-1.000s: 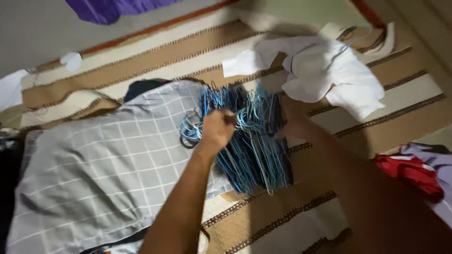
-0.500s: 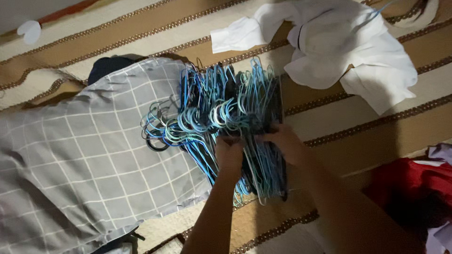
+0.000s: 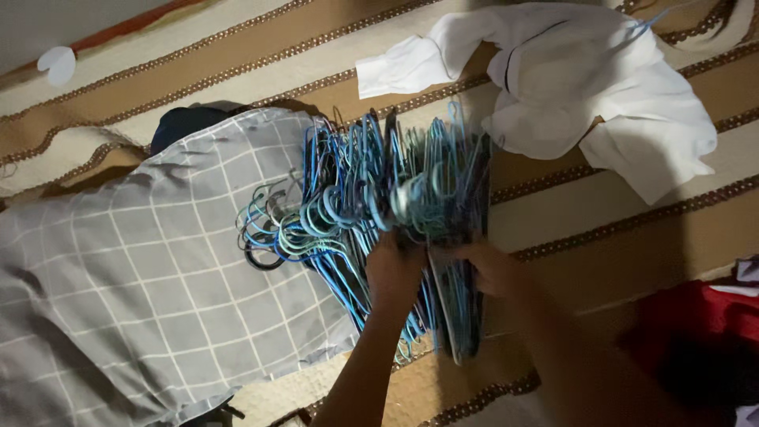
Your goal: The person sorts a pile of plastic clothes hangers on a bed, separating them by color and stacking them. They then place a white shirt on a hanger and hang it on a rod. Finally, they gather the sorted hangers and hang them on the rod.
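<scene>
Both hands — left (image 3: 393, 265), right (image 3: 489, 265) — now grip the hangers (image 3: 379, 198) (blue wire) and have pulled them nearer, bunching them beside the checked cloth (image 3: 150, 261).

Big bundle of blue wire hangers (image 3: 371, 213), hooks bunched left, on grey checked cloth & striped rug.

Our left hand (image 3: 393, 269) and right hand (image 3: 490, 267) grip the blue hanger bundle (image 3: 379, 198), which lies just right of the grey checked pillow (image 3: 150, 269).
</scene>
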